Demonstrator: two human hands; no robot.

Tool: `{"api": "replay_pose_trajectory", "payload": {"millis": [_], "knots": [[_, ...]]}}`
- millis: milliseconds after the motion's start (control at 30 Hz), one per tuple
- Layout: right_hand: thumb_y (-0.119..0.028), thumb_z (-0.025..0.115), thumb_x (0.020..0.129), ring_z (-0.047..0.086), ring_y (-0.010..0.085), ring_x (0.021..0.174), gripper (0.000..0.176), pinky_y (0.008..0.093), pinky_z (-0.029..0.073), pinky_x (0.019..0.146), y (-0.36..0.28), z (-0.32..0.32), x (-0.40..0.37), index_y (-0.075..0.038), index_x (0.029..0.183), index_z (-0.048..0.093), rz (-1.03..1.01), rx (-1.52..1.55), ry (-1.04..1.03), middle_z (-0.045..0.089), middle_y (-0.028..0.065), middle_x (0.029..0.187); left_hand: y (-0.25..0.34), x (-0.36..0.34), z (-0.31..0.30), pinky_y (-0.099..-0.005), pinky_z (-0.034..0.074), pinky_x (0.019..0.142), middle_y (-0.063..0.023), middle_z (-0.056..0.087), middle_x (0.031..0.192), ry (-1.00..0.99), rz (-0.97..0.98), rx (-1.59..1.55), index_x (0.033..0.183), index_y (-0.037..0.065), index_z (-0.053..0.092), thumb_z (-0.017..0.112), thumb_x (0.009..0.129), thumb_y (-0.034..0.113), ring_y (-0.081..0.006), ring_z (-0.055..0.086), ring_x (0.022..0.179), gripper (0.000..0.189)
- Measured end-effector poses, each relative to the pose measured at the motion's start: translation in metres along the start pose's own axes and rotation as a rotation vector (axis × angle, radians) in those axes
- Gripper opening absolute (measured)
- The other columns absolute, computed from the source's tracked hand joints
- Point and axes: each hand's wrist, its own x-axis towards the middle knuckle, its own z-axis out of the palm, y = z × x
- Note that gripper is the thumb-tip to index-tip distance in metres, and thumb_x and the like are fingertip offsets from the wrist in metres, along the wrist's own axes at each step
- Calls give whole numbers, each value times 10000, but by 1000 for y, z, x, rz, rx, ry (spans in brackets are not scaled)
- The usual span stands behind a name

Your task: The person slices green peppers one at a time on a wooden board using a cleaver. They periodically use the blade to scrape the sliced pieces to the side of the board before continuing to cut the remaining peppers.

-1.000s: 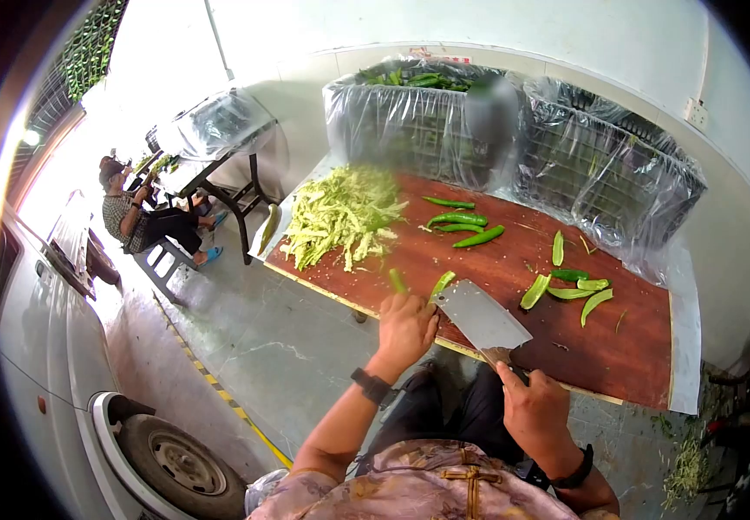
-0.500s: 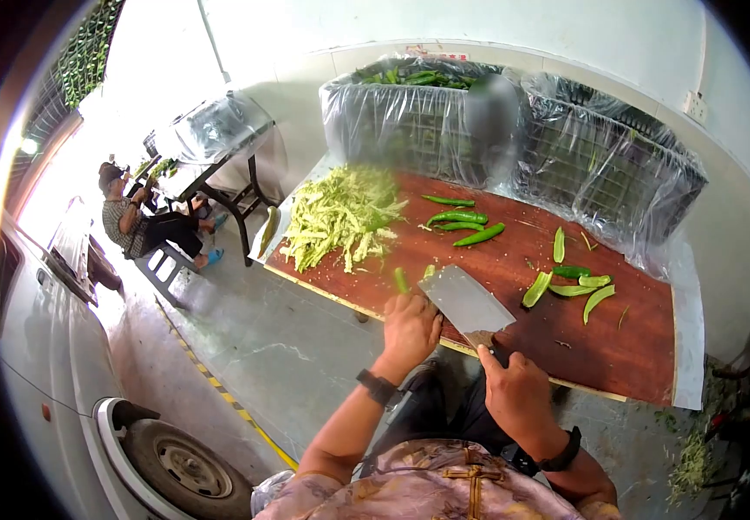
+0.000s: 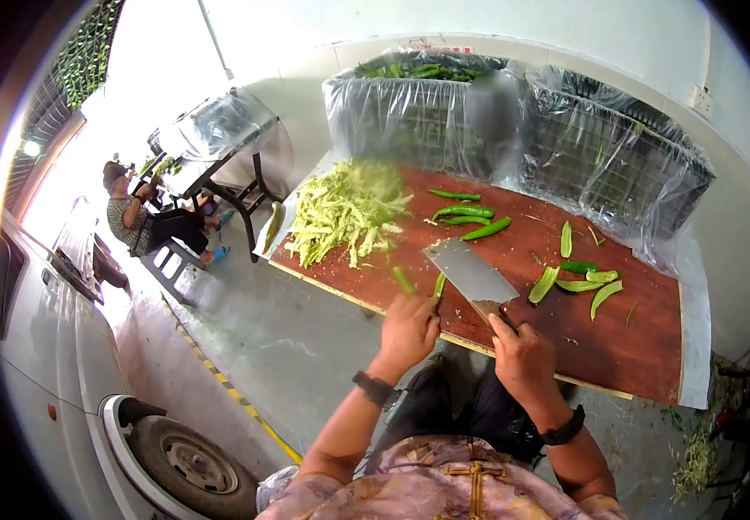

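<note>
My right hand [image 3: 524, 360] grips the handle of a cleaver [image 3: 475, 270], its broad blade lying low over the brown board, tip pointing up and left. My left hand [image 3: 409, 331] is closed at the board's near edge around a green pepper [image 3: 439, 286], split lengthwise; a second green piece [image 3: 404, 280] pokes out past the fingers. The part inside the fist is hidden. Beyond the blade lie several whole green peppers [image 3: 465, 211]. To its right are split pepper halves [image 3: 544, 284]. A heap of pale green pepper cores [image 3: 340, 212] covers the board's left end.
Plastic-lined crates [image 3: 410, 121] of peppers stand along the back of the brown board [image 3: 626, 347]. At far left another person [image 3: 136, 212] sits on a stool beside a plastic-covered table [image 3: 219, 126]. A van [image 3: 71, 381] is parked at left. Scraps [image 3: 700, 459] lie on the floor at right.
The cleaver blade has shifted slightly away from my left hand, and more of the green pepper beside the fingers shows. My right hand has moved a little to the right.
</note>
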Motion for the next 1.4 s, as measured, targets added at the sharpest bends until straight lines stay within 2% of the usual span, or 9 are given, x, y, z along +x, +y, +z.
{"api": "replay_pose_trajectory", "payload": {"millis": [67,167,400,533,700,900,1033,1133,1400], "knots": [[-101,712,800,603,311,663,404,429,487,582,4,-10,-7,-132,1200,670,17,-3,-14,575,120,742,-5,-3,-1,-411,481,862,-106,629,1058,43,5,-49,1029,40,668,677,784,93,-329,571,971,250],[-118,708,789,601,307,637,426,423,487,567,7,-25,-19,-133,1211,657,23,-2,-3,572,105,714,0,-4,-6,-407,481,864,-106,628,1072,23,-42,11,1013,44,667,669,798,82,-322,577,972,219],[-119,722,785,588,309,643,418,431,477,564,11,-41,-35,-141,1199,669,29,46,-9,551,107,714,-2,9,4,-404,519,742,-119,639,958,51,-101,-134,993,33,657,666,812,46,-335,626,859,181],[-98,736,776,577,303,637,380,431,468,568,-3,-57,-35,-130,1153,691,12,29,-28,544,93,710,6,17,12,-395,522,744,-121,634,962,100,-39,-176,993,28,656,667,811,47,-327,627,868,184],[-114,714,803,572,307,638,353,427,464,568,1,-53,-45,-141,1155,697,-33,-62,-113,518,103,712,4,10,10,-421,489,824,-123,620,1017,19,46,-53,1014,27,665,670,812,76,-338,595,928,208],[-109,684,829,577,310,651,326,422,470,571,5,-46,-49,-144,1153,701,-49,-109,-125,517,115,731,-7,-2,-5,-423,470,834,-127,616,1021,-1,-30,-26,1009,28,659,663,804,72,-339,574,925,210],[-116,699,812,581,306,656,352,418,476,573,10,-45,-50,-145,1163,696,-55,-88,-130,519,111,733,-13,3,-17,-408,488,772,-133,617,911,-39,-40,-51,912,14,656,658,803,57,-345,587,860,117],[-119,707,804,582,304,655,365,418,477,572,13,-44,-51,-147,1168,693,-45,-87,-132,523,107,737,-13,3,-20,-408,500,767,-137,625,897,-18,-54,-76,861,2,644,664,803,57,-342,602,853,82],[-108,727,784,573,296,636,367,415,463,552,15,-52,-52,-139,1149,707,-12,-86,-76,518,97,725,-15,-2,-3,-398,501,805,-122,635,982,7,-61,-162,939,20,694,669,809,53,-327,609,912,136]]}}
